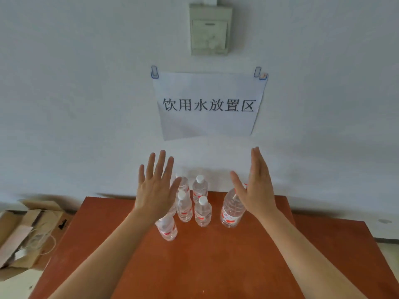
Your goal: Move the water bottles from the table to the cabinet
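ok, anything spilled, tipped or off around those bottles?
No spill or damage visible. The small bottles and the large bottle stand upright on the red-brown surface. Only oddity: the paper sign on the wall hangs slightly crooked, its top right corner curled.

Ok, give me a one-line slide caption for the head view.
Open left hand and right hand hover over water bottles standing on a red-brown top beneath a paper sign.
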Demonstrator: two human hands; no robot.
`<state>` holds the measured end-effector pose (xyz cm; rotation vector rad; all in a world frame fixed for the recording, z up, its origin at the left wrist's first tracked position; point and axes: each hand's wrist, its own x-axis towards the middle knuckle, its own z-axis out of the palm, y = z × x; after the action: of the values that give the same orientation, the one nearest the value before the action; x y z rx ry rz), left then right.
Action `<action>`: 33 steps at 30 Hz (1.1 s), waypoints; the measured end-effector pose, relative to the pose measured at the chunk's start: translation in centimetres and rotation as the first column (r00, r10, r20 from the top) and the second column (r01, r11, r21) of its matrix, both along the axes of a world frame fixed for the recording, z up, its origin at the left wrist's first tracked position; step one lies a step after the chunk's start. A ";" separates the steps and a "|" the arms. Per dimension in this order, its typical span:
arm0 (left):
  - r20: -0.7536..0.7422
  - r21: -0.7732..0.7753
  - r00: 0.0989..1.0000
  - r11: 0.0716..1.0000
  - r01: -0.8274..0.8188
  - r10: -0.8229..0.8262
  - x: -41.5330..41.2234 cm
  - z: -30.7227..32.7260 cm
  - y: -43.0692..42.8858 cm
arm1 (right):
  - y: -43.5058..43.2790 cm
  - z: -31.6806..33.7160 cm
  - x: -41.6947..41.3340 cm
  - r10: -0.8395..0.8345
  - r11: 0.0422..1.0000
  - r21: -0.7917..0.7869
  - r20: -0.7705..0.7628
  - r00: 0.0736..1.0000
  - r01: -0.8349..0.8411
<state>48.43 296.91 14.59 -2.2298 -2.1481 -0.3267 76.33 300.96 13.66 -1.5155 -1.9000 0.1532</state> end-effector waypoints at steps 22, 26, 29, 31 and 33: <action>-0.154 0.564 0.520 0.507 -0.652 0.840 -21.8 19.5 -42.9 | -22.2 20.8 -37.6 0.718 0.401 0.629 0.235 0.655 -0.665; -0.100 0.573 0.361 0.350 -0.741 0.927 -26.4 19.7 -55.5 | -32.2 21.4 -44.2 0.746 0.317 0.640 0.287 0.600 -0.700; -0.074 0.595 0.271 0.260 -0.760 0.960 -29.2 19.7 -65.7 | -41.5 21.5 -49.8 0.785 0.260 0.637 0.298 0.543 -0.725; -0.052 0.611 0.210 0.198 -0.767 0.976 -30.9 19.9 -72.8 | -48.4 21.6 -53.9 0.821 0.166 0.652 0.324 0.470 -0.740; -0.048 0.634 0.157 0.152 -0.759 0.986 -32.3 20.2 -78.2 | -54.2 21.9 -57.5 0.855 0.111 0.658 0.319 0.409 -0.745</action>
<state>16.09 218.67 34.83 -0.3043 -2.2723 -0.1633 18.85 246.80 35.51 0.2443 -2.0675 -0.0392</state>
